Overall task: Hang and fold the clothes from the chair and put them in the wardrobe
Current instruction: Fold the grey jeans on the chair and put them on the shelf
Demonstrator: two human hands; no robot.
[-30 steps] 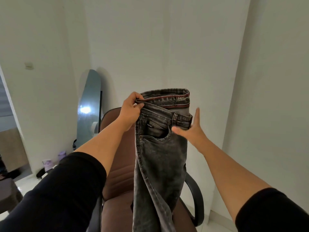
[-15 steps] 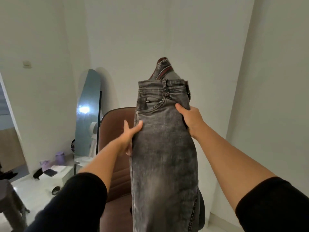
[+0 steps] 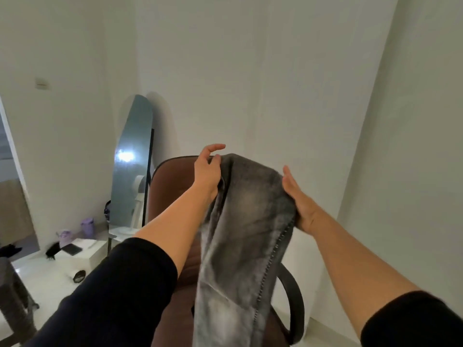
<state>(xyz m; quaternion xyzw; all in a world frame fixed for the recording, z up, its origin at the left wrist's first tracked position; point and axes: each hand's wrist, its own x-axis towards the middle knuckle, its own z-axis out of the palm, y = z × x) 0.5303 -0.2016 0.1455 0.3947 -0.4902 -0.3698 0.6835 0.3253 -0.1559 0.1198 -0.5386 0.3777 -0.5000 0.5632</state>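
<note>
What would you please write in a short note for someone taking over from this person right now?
Left hand: pinches the left edge of the grey jeans near their top, with some fingers lifted.
Right hand: flat against the jeans' right edge, fingers straight.
Jeans: held up in the air over the brown chair, doubled over at the top, legs hanging down.
Done: jeans lifted off the chair.
Left: finish folding them and put them in the wardrobe, which is out of view.

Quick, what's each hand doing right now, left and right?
Left hand: fingers loosely curled at the top left edge of the grey jeans; a real grip cannot be told.
Right hand: open, straight fingers pressed flat against the jeans' right side.
</note>
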